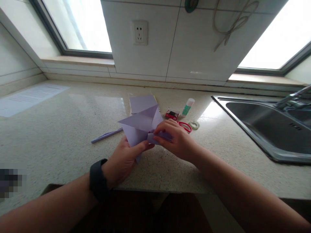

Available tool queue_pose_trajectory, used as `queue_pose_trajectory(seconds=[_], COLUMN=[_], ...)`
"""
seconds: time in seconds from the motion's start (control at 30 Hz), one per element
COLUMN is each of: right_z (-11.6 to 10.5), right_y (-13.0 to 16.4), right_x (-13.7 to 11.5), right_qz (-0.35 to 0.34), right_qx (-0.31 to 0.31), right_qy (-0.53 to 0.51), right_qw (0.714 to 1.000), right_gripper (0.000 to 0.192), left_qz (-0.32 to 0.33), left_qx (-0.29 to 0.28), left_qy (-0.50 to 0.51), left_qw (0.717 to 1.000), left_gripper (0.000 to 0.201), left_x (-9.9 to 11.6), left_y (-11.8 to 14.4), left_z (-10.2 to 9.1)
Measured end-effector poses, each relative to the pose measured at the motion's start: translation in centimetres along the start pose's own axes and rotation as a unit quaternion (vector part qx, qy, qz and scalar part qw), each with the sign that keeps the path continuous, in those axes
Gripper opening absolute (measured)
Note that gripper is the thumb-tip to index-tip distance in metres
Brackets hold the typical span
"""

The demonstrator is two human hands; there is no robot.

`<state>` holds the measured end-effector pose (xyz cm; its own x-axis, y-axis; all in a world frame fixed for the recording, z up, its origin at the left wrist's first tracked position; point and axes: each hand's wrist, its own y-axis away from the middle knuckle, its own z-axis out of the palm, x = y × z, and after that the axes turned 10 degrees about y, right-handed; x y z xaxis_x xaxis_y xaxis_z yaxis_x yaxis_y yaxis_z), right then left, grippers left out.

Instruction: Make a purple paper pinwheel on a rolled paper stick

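A white printed sheet lies flat on the counter, far to the left of the folded paper. A purple pen lies just left of the folded paper, on the counter too.

The left hand has a dark band on its wrist. It holds the folded paper from below, with its thumb pressed on the front. The paper is light purple and is held up just above the counter, in the middle. It already has some folds: big pointy flaps stand up and make triangle shapes. It does not look like a finished shape yet, so I think more folds are left.

The right hand is closed on the lower right corner of the folded paper. Its fingers pinch a small flap there.

Another purple sheet lies flat just behind the folded paper. To the right of the folded paper are a small red box, red scissors, a glue stick and a roll of clear tape. Far to the right is a metal sink.
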<state>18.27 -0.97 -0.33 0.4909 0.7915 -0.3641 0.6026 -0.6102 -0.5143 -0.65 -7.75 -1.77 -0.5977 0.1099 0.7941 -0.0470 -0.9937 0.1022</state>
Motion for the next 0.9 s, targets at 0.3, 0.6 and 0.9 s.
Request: queue_pose_trajectory(seconds=[0.3, 0.6, 0.9], right_z=[-0.3, -0.7, -1.7], right_y=[0.0, 0.1, 0.3], right_x=[0.0, 0.1, 0.4], right_qz=[-0.039, -0.05, -0.03], right_qx=[-0.005, 0.004, -0.001], right_qy=[-0.009, 0.007, 0.006], right_qw=[0.999, 0.999, 1.0], right_gripper=[0.01, 0.017, 0.017], left_qz=[0.02, 0.01, 0.019], left_qx=[-0.005, 0.018, -0.014], left_qy=[-0.068, -0.023, -0.016], left_qw=[0.997, 1.0, 1.0], left_gripper=[0.047, 0.043, 0.048], left_x=[-0.4, -0.3, -0.2], left_y=[-0.6, -0.4, -0.4], left_z=[-0.8, -0.7, -0.6])
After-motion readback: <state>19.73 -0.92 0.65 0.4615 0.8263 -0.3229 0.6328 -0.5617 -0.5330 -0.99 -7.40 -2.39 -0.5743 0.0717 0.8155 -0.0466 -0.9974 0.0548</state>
